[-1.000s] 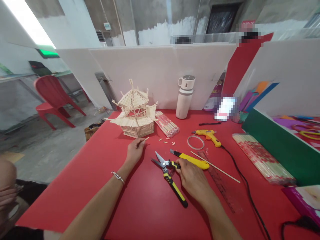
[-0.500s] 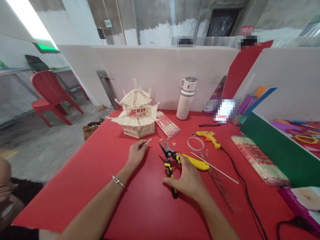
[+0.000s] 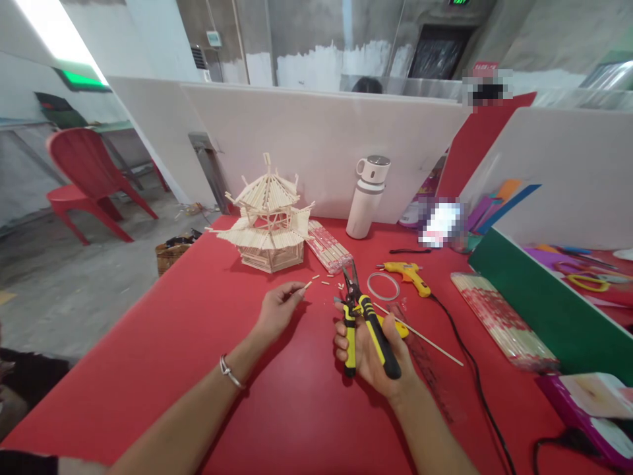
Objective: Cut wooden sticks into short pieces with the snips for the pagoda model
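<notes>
My left hand (image 3: 281, 309) is closed, pinching a short wooden stick piece (image 3: 307, 286) between thumb and fingertips. In my right hand (image 3: 368, 353) lie yellow-and-black pruning shears (image 3: 357, 310), fingers wrapped round one handle, the blades pointing away from me. Several cut stick pieces (image 3: 325, 283) are scattered on the red tabletop (image 3: 277, 409) between the hands and a pagoda model (image 3: 271, 224) built of pale sticks. Behind the shears, partly hidden, lies a yellow utility knife (image 3: 399, 328). A long thin stick (image 3: 430, 340) rests to the right of my right hand.
Bagged sticks (image 3: 330, 247) lie beside the pagoda, and another pack (image 3: 504, 323) lies right, along a green board (image 3: 548, 303). A glue gun (image 3: 408, 274) with a black cord, a clear ring (image 3: 383, 286), a ruler (image 3: 430, 369) and a white bottle (image 3: 366, 198) also occupy the table.
My right hand has taken hold of the shears and lifted them off the table, turning palm up. My left hand has shifted slightly right with the stick piece.
</notes>
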`<state>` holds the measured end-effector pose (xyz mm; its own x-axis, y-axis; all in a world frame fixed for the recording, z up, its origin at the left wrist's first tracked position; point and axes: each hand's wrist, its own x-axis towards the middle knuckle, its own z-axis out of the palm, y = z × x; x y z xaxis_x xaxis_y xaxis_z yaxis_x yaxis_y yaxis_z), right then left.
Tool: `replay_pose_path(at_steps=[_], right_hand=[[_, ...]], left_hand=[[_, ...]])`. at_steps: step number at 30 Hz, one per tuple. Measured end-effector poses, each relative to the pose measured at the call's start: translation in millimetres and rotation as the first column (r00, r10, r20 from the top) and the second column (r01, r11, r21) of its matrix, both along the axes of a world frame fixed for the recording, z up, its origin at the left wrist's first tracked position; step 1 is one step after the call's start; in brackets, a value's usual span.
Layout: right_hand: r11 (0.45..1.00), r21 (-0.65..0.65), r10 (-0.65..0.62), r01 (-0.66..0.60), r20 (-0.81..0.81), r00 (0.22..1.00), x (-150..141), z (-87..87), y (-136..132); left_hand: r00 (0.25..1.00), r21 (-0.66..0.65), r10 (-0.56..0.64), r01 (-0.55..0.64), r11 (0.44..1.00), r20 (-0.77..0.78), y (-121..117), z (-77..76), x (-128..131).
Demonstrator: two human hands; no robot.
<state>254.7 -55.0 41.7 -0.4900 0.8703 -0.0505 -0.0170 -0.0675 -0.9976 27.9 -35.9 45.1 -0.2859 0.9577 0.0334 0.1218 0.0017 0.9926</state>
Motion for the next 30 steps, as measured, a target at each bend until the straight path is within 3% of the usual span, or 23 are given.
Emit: replay_pose_path(at_steps=[3, 5, 7, 9, 11, 14, 17, 21, 23, 30], right_hand=[[1.000, 0.009, 0.028, -0.028, 0.035, 0.999, -0.5, 0.5, -3.9], [0.993, 0.114, -0.052, 0.029, 0.213, 0.976, -3.9, 2.8, -6.9], [0.953, 0.293, -0.207, 0.075, 0.455, 0.866, -9.1, 6.2, -9.6], [0.900, 0.436, -0.310, 0.008, 0.626, 0.715, -14.7, 8.5, -11.5], [0.862, 0.498, -0.338, -0.096, 0.706, 0.623, -18.8, 8.2, -12.9], [0.811, 0.559, -0.367, -0.176, 0.718, 0.591, -20.8, 3.9, -14.2], [0.761, 0.621, -0.400, -0.187, 0.676, 0.619, -19.4, 0.7, -14.6], [0.705, 0.690, -0.431, -0.166, 0.602, 0.672, -15.5, 1.9, -11.1], [0.670, 0.731, -0.491, -0.129, 0.567, 0.661, -10.6, 2.9, -5.9], [0.600, 0.800, -0.741, -0.002, 0.557, 0.375, 22.0, 1.8, 17.4]], left_hand=[[0.999, 0.003, 0.041, -0.041, 0.999, -0.026, 1.9, -4.5, -3.0], [0.994, 0.012, 0.097, -0.096, 0.995, -0.049, 2.9, -7.4, -5.8], [0.983, 0.031, 0.168, -0.166, 0.986, -0.076, 3.9, -9.8, -8.8], [0.970, 0.058, 0.211, -0.205, 0.977, -0.117, 5.0, -11.9, -11.7], [0.959, 0.083, 0.215, -0.203, 0.976, -0.186, 6.4, -14.2, -15.1], [0.918, 0.109, 0.216, -0.190, 0.976, -0.332, 8.8, -18.0, -22.0], [0.869, 0.122, 0.232, -0.198, 0.973, -0.438, 10.8, -21.1, -29.5], [0.866, 0.113, 0.216, -0.185, 0.976, -0.451, 12.1, -23.0, -32.0], [0.874, 0.103, 0.192, -0.163, 0.981, -0.446, 12.1, -22.8, -29.5], [0.882, 0.095, 0.155, -0.125, 0.988, -0.445, 10.5, -20.8, -23.6]])
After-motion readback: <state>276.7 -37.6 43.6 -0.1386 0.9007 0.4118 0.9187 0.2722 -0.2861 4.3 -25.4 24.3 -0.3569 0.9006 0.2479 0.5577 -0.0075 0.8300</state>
